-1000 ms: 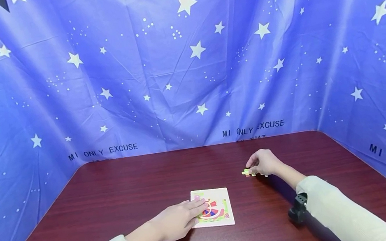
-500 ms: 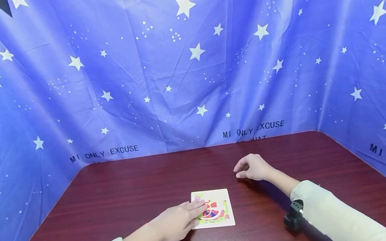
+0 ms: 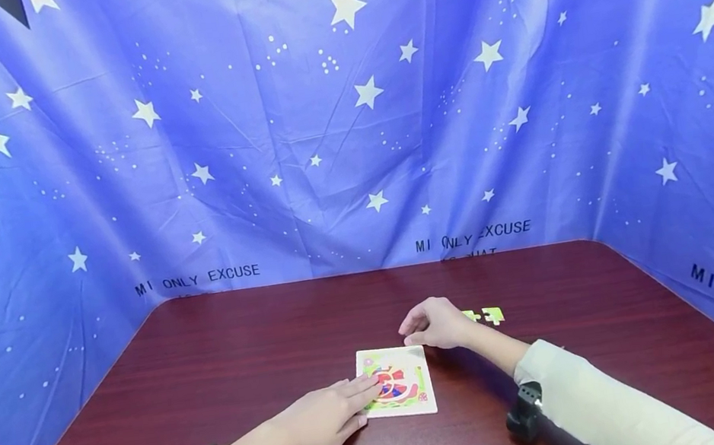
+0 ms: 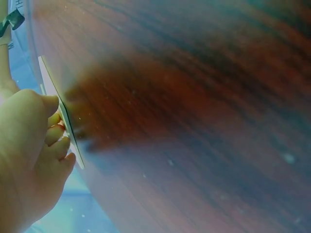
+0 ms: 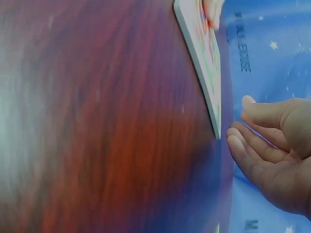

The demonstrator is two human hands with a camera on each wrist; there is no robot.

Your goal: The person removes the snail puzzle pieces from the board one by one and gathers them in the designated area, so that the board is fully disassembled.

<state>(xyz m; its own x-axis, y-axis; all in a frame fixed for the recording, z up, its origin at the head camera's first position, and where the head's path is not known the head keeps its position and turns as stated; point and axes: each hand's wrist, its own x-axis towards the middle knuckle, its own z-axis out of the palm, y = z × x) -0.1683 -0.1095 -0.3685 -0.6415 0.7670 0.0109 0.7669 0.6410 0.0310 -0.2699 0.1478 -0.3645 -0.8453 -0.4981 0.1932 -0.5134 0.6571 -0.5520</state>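
Observation:
A square jigsaw puzzle board point(image 3: 425, 404) with a white border and a colourful picture lies on the table in the middle of the head view. My left hand point(image 3: 324, 417) rests on its left part, fingers extended over the picture. In the left wrist view, the fingers of that left hand point(image 4: 41, 145) reach over the board's edge point(image 4: 74, 141). My right hand point(image 3: 439, 323) hovers by the board's far right corner. Seen from the right wrist, the right hand point(image 5: 277, 150) has loosely bent fingers, with nothing visible between them. Yellow-green puzzle pieces point(image 3: 494, 314) lie just behind it, partly hidden.
The table point(image 3: 244, 347) is dark reddish wood with rounded far corners. A blue curtain point(image 3: 287, 125) with white stars and lettering hangs around its back and sides. A black wrist camera point(image 3: 525, 413) is strapped at the right sleeve.
My right hand has moved left from over the puzzle pieces to the board's far right corner, bringing pieces behind it into view. The left hand stays on the board.

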